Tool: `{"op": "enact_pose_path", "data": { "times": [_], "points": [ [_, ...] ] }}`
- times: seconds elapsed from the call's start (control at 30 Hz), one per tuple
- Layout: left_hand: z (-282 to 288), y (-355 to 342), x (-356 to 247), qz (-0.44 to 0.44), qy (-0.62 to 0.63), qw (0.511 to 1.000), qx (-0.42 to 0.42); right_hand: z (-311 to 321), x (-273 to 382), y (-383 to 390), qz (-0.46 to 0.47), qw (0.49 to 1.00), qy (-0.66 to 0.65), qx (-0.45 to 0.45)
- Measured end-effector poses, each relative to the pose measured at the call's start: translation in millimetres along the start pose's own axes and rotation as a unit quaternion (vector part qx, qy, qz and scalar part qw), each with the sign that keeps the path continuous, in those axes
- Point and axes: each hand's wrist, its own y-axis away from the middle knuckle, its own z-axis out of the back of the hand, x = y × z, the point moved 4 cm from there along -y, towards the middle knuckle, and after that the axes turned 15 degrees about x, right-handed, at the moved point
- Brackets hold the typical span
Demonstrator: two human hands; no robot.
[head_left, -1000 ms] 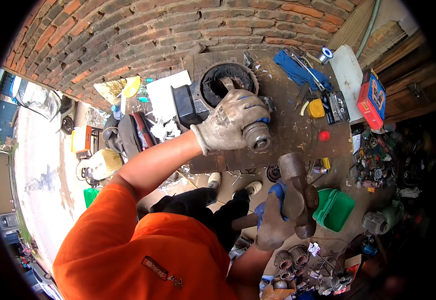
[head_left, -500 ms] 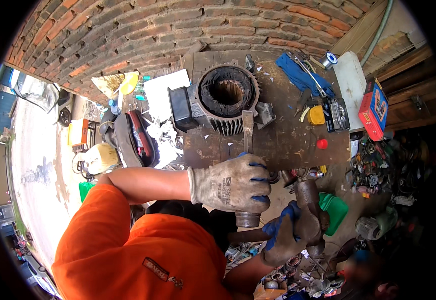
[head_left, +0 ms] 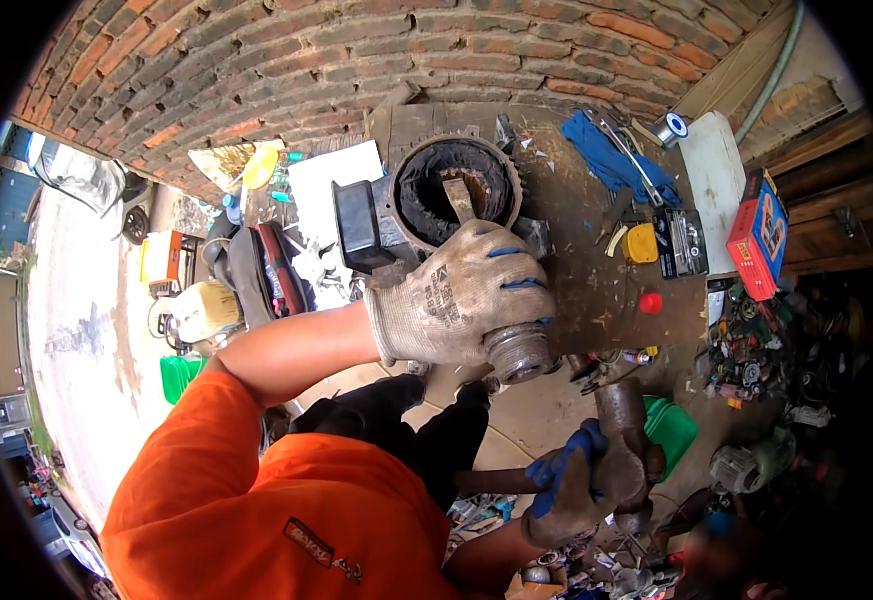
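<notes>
My gloved left hand (head_left: 461, 290) is closed around a heavy chisel (head_left: 518, 353). Its thick round head sticks out on my side of the fist. The flat blade reaches over the near rim of a finned electric motor housing (head_left: 403, 218), and its tip shows in the dark ring-shaped opening. Whether the tip touches the inside, I cannot tell. A black terminal box (head_left: 359, 228) projects from the housing's left side. Low at the right, my gloved right hand (head_left: 568, 490) grips a sledgehammer (head_left: 620, 440) close to its steel head, below the table edge.
On the wooden table (head_left: 596, 312), right of the housing, are a blue cloth (head_left: 601, 150) with tools, a yellow container (head_left: 640, 243), a socket set (head_left: 686, 243) and a red cap (head_left: 650, 302). A red box (head_left: 756, 240) sits beyond. Brick wall (head_left: 376, 55) stands behind.
My left hand has moved forward over the table's near edge, carrying the chisel. The blade tip has gone from the housing's near outer side into its opening. The right hand and sledgehammer stay nearly still.
</notes>
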Motion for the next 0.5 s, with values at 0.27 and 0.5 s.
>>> {"op": "enact_pose_path", "data": {
  "times": [0.27, 0.5],
  "points": [
    [-3, -5, 15, 0.032, -0.003, 0.999, -0.003, -19, 26, -18, 0.03, 0.996, 0.014, 0.085],
    [-8, -3, 23, 0.04, -0.03, 0.999, -0.014, -10, 22, -8, 0.049, 0.987, 0.133, 0.079]
  ]
}}
